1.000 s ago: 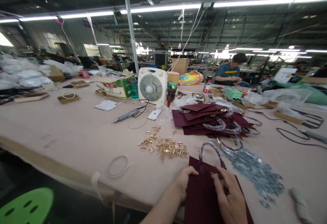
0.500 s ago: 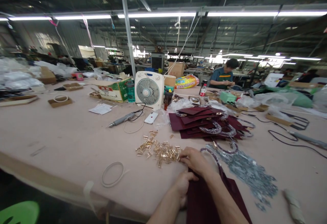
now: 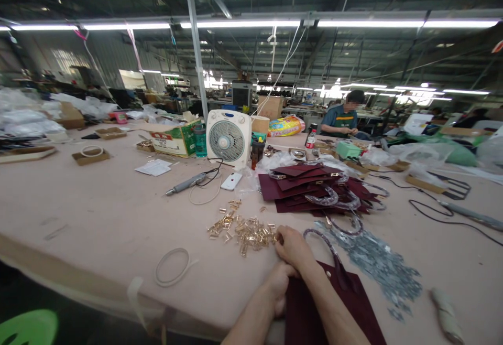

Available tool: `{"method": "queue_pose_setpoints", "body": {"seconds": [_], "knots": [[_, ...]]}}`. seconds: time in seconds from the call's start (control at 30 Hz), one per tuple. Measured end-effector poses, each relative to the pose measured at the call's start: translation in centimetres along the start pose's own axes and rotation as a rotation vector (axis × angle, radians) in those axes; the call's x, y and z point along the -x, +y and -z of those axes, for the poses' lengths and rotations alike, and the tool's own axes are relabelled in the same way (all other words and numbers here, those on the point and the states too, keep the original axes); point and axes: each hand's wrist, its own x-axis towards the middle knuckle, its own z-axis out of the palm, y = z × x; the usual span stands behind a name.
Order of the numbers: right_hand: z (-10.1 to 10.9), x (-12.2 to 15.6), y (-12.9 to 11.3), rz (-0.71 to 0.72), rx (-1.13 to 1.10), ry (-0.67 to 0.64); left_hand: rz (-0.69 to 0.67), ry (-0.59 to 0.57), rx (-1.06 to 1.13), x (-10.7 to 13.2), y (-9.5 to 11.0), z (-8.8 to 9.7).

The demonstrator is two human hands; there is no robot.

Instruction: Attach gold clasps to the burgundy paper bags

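Note:
A maroon bag panel point(image 3: 304, 313) with a plastic-wrapped loop handle point(image 3: 324, 237) lies at the table's front edge, partly under my forearms. My left hand point(image 3: 278, 286) is closed on its upper left edge. Beyond it, my right hand point(image 3: 294, 249) reaches across, with fingers pinched together at the right side of a pile of small gold metal fittings point(image 3: 251, 235). What sits between those fingertips is hidden. One small round metal piece point(image 3: 328, 274) shows on the panel below the handle.
Flat grey metal pieces point(image 3: 377, 266) are spread to the right. Stacked maroon bag panels point(image 3: 291, 193) lie behind. Further off are a phone point(image 3: 231, 181), a grey corded tool point(image 3: 186, 183) and a box fan point(image 3: 228, 138). A coiled tube point(image 3: 172, 267) rests left. A co-worker point(image 3: 341, 117) sits across.
My right hand has shifted slightly, its fingertips more curled at the pile's edge. More of the panel's top and the handle base shows beside my right forearm.

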Motion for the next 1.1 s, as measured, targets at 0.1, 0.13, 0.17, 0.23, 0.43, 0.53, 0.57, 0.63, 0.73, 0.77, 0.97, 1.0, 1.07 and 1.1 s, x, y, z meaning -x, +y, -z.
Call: {"method": "queue_pose_setpoints", "body": {"seconds": [0.1, 0.13, 0.17, 0.23, 0.43, 0.53, 0.57, 0.63, 0.73, 0.77, 0.97, 1.0, 1.07, 1.1], "knots": [[-0.1, 0.5, 0.5, -0.008, -0.058, 0.076, -0.041, -0.053, -0.051, 0.2, 0.0, -0.6], [0.1, 0.7, 0.7, -0.002, -0.117, 0.132, -0.080, -0.056, -0.074, 0.3, 0.0, -0.8], [0.3, 1.0, 0.9, 0.010, -0.199, 0.203, -0.120, -0.063, -0.098, 0.4, 0.0, -1.0], [1.0, 1.6, 1.3, 0.023, -0.416, 0.363, -0.198, -0.072, -0.154, 0.6, -0.1, -1.2], [3.6, 5.1, 1.9, -0.171, -1.231, 0.663, -0.548, 0.068, -0.510, 0.6, 0.0, -0.6], [3.8, 7.6, 2.1, -0.214, -1.420, 0.707, -0.666, 0.129, -0.730, 0.3, -0.4, -0.5], [3.5, 8.4, 2.1, -0.227, -1.410, 0.707, -0.690, 0.149, -0.784, 0.2, -0.6, -0.6], [2.8, 9.8, 2.3, -0.238, -1.328, 0.722, -0.737, 0.199, -0.885, 0.4, -1.0, -1.1], [1.4, 11.4, 2.6, -0.224, -1.234, 0.750, -0.782, 0.271, -1.018, 0.9, -1.7, -1.8], [1.0, 11.7, 2.7, -0.220, -1.224, 0.756, -0.781, 0.285, -1.039, 1.0, -1.8, -1.9], [0.0, 12.7, 2.9, -0.244, -1.030, 0.790, -0.722, 0.250, -0.823, 0.8, -1.8, -0.6], [0.1, 12.8, 2.8, -0.241, -0.978, 0.782, -0.698, 0.227, -0.761, 0.6, -1.7, -0.3], [0.2, 13.0, 2.5, -0.230, -0.885, 0.765, -0.646, 0.192, -0.662, 0.2, -1.7, 0.3], [0.2, 13.2, 2.3, -0.228, -0.849, 0.751, -0.627, 0.186, -0.635, 0.1, -1.7, 0.6]]}}
